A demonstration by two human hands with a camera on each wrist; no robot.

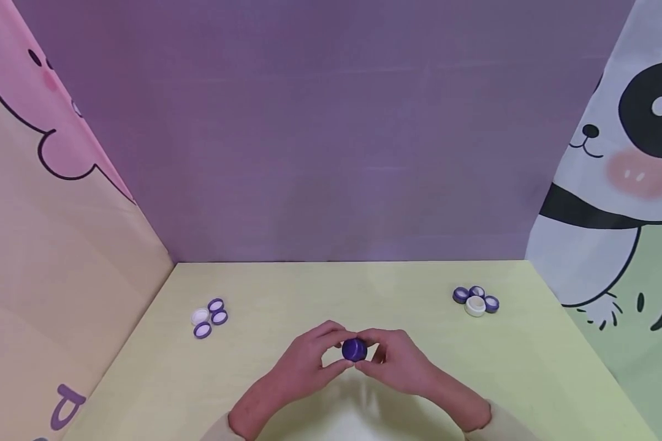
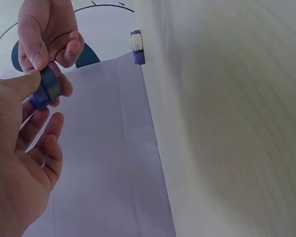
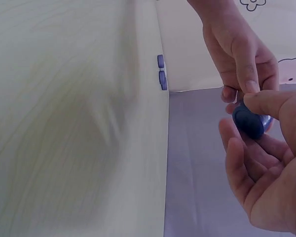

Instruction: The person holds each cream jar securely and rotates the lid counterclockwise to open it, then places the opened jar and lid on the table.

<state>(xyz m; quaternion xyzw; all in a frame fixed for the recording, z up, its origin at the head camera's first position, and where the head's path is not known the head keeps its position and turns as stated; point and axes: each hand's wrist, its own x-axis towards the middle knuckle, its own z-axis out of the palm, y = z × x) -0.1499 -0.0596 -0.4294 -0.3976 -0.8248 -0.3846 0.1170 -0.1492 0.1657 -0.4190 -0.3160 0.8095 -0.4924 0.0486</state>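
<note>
Over the front middle of the table, both hands pinch one small round purple jar (image 1: 354, 350) between thumbs and fingers. My left hand (image 1: 303, 364) grips it from the left, and my right hand (image 1: 399, 361) from the right, with the fingertips of both meeting around it. In the left wrist view the purple jar (image 2: 50, 85) shows two stacked bands, like a lid on a base. The right wrist view shows its smooth, dark round face (image 3: 247, 121). What lies inside it is hidden.
On the left of the pale table (image 1: 331, 288) lie three purple-rimmed caps (image 1: 202, 331) and a white one (image 1: 200, 316). At the back right stand several purple pieces (image 1: 460, 295) around a white ring-shaped one (image 1: 475, 306). Purple cloth (image 1: 331, 153) and printed side panels (image 1: 596, 245) enclose the table.
</note>
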